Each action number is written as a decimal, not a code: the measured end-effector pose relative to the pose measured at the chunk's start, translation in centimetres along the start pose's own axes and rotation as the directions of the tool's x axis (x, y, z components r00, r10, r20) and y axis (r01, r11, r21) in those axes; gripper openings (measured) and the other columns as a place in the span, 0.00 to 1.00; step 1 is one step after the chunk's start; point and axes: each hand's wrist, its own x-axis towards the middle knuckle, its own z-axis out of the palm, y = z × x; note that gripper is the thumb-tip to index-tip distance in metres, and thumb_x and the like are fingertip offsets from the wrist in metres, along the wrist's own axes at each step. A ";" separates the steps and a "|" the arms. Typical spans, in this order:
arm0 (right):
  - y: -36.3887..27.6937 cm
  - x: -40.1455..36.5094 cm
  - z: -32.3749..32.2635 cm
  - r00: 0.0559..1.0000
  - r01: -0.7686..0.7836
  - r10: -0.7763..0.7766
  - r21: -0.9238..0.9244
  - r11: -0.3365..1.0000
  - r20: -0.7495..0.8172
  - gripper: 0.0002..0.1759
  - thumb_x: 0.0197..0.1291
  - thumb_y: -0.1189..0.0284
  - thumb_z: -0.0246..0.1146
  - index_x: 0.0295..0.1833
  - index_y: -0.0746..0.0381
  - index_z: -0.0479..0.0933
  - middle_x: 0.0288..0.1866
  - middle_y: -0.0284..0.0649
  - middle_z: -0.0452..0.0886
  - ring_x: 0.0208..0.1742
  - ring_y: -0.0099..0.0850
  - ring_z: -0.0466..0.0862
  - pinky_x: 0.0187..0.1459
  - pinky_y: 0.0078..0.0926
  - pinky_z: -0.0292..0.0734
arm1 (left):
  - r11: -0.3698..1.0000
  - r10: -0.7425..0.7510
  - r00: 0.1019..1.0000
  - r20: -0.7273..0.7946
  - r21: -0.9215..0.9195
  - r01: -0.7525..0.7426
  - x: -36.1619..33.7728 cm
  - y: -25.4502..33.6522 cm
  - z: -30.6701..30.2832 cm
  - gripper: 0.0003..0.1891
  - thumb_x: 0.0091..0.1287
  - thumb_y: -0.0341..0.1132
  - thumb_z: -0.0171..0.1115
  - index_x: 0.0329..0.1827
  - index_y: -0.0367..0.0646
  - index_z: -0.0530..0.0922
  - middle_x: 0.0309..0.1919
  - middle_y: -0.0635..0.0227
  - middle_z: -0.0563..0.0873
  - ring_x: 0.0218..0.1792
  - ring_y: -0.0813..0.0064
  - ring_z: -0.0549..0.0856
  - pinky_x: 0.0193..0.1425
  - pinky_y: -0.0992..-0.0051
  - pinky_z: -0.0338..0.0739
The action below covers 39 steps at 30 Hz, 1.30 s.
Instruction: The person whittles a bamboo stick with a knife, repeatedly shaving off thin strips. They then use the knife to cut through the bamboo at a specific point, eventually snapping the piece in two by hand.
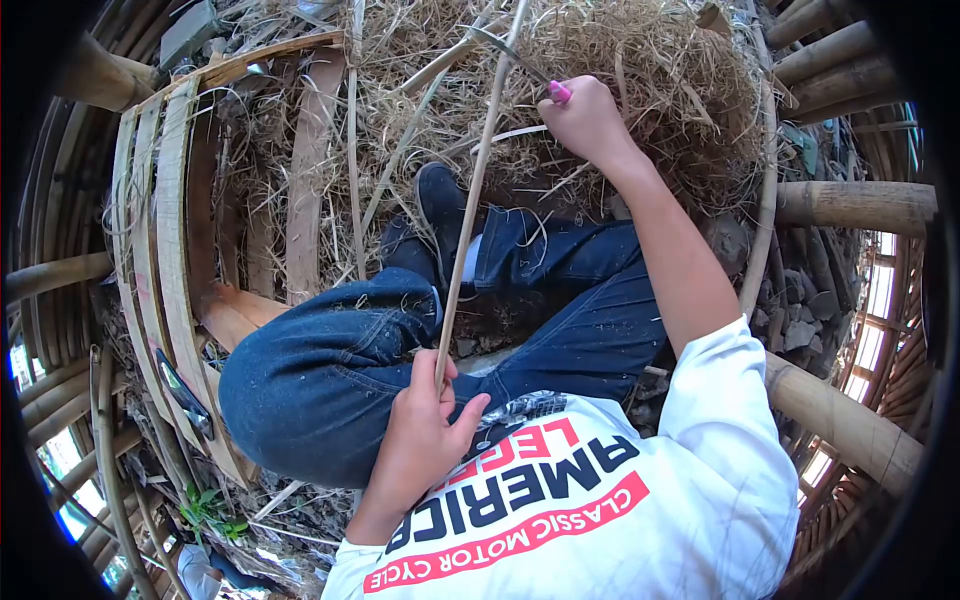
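My left hand [425,435] is closed around the lower end of a long thin bamboo strip [472,228], close in front of my shirt. From there the strip rises between my legs and runs past the top edge of the view. Farther forward, my right hand [587,122] grips the pink handle of a curved knife [527,68]. Its dark, narrow blade points up and left and overlaps the upper part of the strip. My dark shoes [440,197] are crossed beneath the strip, and my jeans [310,380] carry small light flecks.
Fine curly shavings [660,90] are heaped ahead of my feet. To the left is a wooden slatted frame [180,220] with a phone-like dark object [185,393] on it. Thick bamboo poles [850,207] and broken stones [797,325] lie on the right. A person [198,572] appears lower left.
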 end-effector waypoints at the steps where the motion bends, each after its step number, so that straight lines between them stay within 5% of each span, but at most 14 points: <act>1: -0.4 -0.2 -0.4 0.999 0.027 -0.028 0.025 0.999 0.038 0.15 0.52 0.69 0.56 0.20 0.69 0.74 0.18 0.55 0.76 0.23 0.52 0.79 0.32 0.43 0.75 | 1.000 0.000 1.000 -0.003 0.000 0.000 0.0 0.0 0.2 0.18 0.61 0.27 0.68 0.45 0.39 0.65 0.15 0.66 0.67 0.15 0.71 0.69 0.22 0.71 0.63; 4: -1.5 0.1 -1.1 0.995 -0.007 0.004 0.034 0.999 0.100 0.14 0.51 0.70 0.58 0.22 0.70 0.75 0.20 0.56 0.77 0.26 0.53 0.80 0.34 0.43 0.76 | 1.000 -0.015 0.999 -0.037 -0.018 0.015 0.1 0.3 0.5 0.20 0.58 0.26 0.70 0.43 0.41 0.65 0.14 0.74 0.62 0.17 0.82 0.59 0.23 0.76 0.56; 7: -1.4 1.0 -2.1 0.973 -0.078 0.129 -0.254 0.964 0.189 0.15 0.56 0.65 0.63 0.36 0.67 0.83 0.35 0.56 0.85 0.42 0.51 0.86 0.47 0.45 0.81 | 1.000 0.002 1.000 0.014 0.026 -0.002 0.0 0.5 0.2 0.18 0.61 0.27 0.68 0.45 0.39 0.65 0.15 0.65 0.68 0.15 0.70 0.70 0.22 0.69 0.63; 10: -1.1 1.1 -2.3 0.966 -0.065 0.147 -0.348 0.935 0.214 0.15 0.56 0.65 0.63 0.39 0.68 0.82 0.39 0.57 0.84 0.45 0.51 0.85 0.50 0.45 0.80 | 0.999 -0.021 1.000 0.000 0.042 0.021 -0.1 0.4 0.3 0.18 0.61 0.27 0.68 0.45 0.39 0.65 0.15 0.63 0.70 0.16 0.65 0.74 0.22 0.66 0.66; 14: 1.1 0.6 -1.0 0.968 -0.055 0.138 -0.363 0.930 0.208 0.14 0.54 0.68 0.63 0.29 0.70 0.80 0.30 0.61 0.82 0.38 0.54 0.84 0.44 0.46 0.80 | 0.998 -0.016 1.000 -0.003 0.066 0.016 0.0 0.4 0.2 0.18 0.61 0.27 0.67 0.46 0.39 0.66 0.16 0.61 0.71 0.18 0.58 0.77 0.23 0.63 0.67; 18: 2.1 0.5 -0.8 0.945 -0.125 0.238 -0.423 0.898 0.224 0.14 0.56 0.66 0.63 0.39 0.67 0.83 0.40 0.57 0.84 0.47 0.52 0.85 0.51 0.45 0.79 | 0.997 0.002 1.000 -0.017 0.071 -0.001 0.0 0.2 0.4 0.17 0.61 0.27 0.66 0.47 0.39 0.66 0.17 0.60 0.72 0.18 0.56 0.77 0.24 0.62 0.68; 20: 4.4 0.0 0.3 0.963 -0.159 0.228 -0.381 0.911 0.144 0.13 0.56 0.66 0.63 0.38 0.66 0.83 0.38 0.57 0.84 0.45 0.52 0.85 0.49 0.44 0.80 | 0.997 -0.005 1.000 -0.011 0.075 0.006 0.1 0.2 0.4 0.17 0.61 0.27 0.66 0.47 0.39 0.66 0.17 0.60 0.72 0.18 0.56 0.77 0.24 0.62 0.68; 21: 5.3 -0.8 1.2 0.989 -0.144 0.151 -0.271 0.952 0.006 0.12 0.52 0.70 0.62 0.27 0.69 0.80 0.30 0.61 0.81 0.38 0.58 0.83 0.43 0.48 0.79 | 0.997 -0.018 1.000 -0.004 0.078 0.018 0.0 0.2 0.3 0.17 0.61 0.27 0.67 0.46 0.39 0.66 0.17 0.60 0.72 0.18 0.57 0.77 0.25 0.63 0.68; 26: 6.8 -2.1 3.4 0.972 -0.230 0.234 -0.140 0.963 0.013 0.13 0.51 0.70 0.61 0.24 0.71 0.78 0.28 0.62 0.80 0.38 0.60 0.82 0.42 0.48 0.78 | 0.997 -0.024 0.999 -0.026 0.079 0.026 0.0 -0.1 0.4 0.17 0.60 0.27 0.68 0.45 0.39 0.67 0.16 0.62 0.70 0.17 0.59 0.76 0.24 0.64 0.68; 29: 6.4 -4.3 3.2 0.899 -0.332 0.393 -0.282 0.900 0.195 0.16 0.53 0.66 0.62 0.36 0.70 0.82 0.38 0.62 0.83 0.45 0.55 0.84 0.50 0.48 0.78 | 1.000 0.000 0.995 -0.098 0.012 0.002 -0.1 -0.7 0.1 0.18 0.59 0.28 0.69 0.45 0.39 0.67 0.15 0.64 0.68 0.16 0.65 0.73 0.23 0.67 0.66; 31: 9.7 -7.1 5.0 0.889 -0.396 0.419 -0.147 0.906 0.184 0.12 0.52 0.70 0.61 0.27 0.69 0.80 0.30 0.59 0.82 0.37 0.52 0.84 0.41 0.45 0.78 | 0.994 -0.004 0.977 -0.212 -0.107 -0.019 -0.3 -0.5 -0.2 0.21 0.54 0.25 0.72 0.42 0.41 0.66 0.15 0.76 0.61 0.18 0.84 0.61 0.23 0.78 0.56; 33: 9.8 -8.3 5.6 0.906 -0.381 0.383 -0.047 0.924 0.179 0.12 0.51 0.71 0.60 0.23 0.69 0.78 0.24 0.56 0.81 0.30 0.48 0.85 0.35 0.43 0.77 | 0.999 0.014 0.983 -0.185 -0.036 -0.021 0.3 -0.8 0.4 0.20 0.56 0.26 0.72 0.43 0.41 0.66 0.15 0.74 0.62 0.17 0.82 0.62 0.22 0.76 0.58; 35: 6.5 -8.7 4.7 0.942 -0.334 0.324 0.347 0.877 0.086 0.14 0.50 0.73 0.60 0.18 0.70 0.71 0.14 0.48 0.74 0.17 0.34 0.75 0.25 0.37 0.69 | 0.999 0.019 0.990 -0.138 0.031 -0.015 0.3 -0.6 0.4 0.20 0.57 0.28 0.71 0.44 0.40 0.66 0.15 0.73 0.64 0.16 0.81 0.62 0.21 0.75 0.59; 39: 1.3 -7.1 2.9 0.982 -0.124 0.178 0.521 0.845 -0.055 0.15 0.50 0.73 0.60 0.17 0.69 0.67 0.11 0.43 0.68 0.14 0.28 0.67 0.22 0.34 0.64 | 1.000 0.020 0.988 -0.156 0.003 -0.020 0.2 -0.3 0.6 0.21 0.55 0.27 0.73 0.41 0.42 0.65 0.16 0.78 0.61 0.19 0.85 0.59 0.23 0.79 0.55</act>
